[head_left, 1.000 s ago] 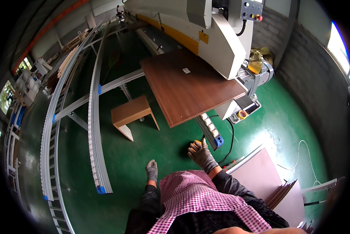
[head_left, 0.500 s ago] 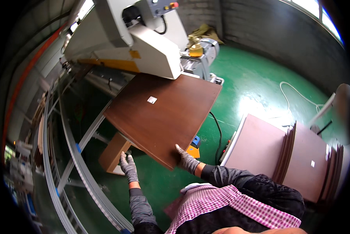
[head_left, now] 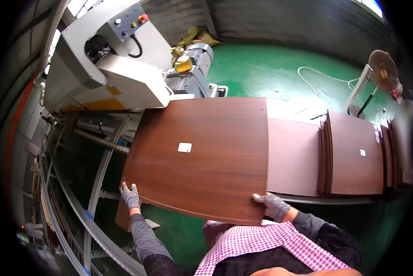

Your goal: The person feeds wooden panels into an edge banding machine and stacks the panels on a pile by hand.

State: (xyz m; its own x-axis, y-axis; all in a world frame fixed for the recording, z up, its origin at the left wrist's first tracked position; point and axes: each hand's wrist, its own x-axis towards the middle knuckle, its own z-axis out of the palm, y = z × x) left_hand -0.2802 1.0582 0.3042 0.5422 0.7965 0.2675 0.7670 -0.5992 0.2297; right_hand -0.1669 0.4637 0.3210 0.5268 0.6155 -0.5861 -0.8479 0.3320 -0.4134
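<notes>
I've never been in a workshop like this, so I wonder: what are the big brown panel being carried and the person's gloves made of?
The large dark brown rectangular panel looks like wood-grain laminated board: fine streaks, smooth low sheen, thin straight edges; solid wood cannot be ruled out. The grey gloves on the left hand and right hand seem knitted fabric, matte and snug; any coating is unclear.

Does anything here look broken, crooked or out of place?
Nothing stands out. Both gloved hands, left hand and right hand, grip the near edge of an unmarked brown panel. The stacked panels beside it sit fairly even.
</notes>
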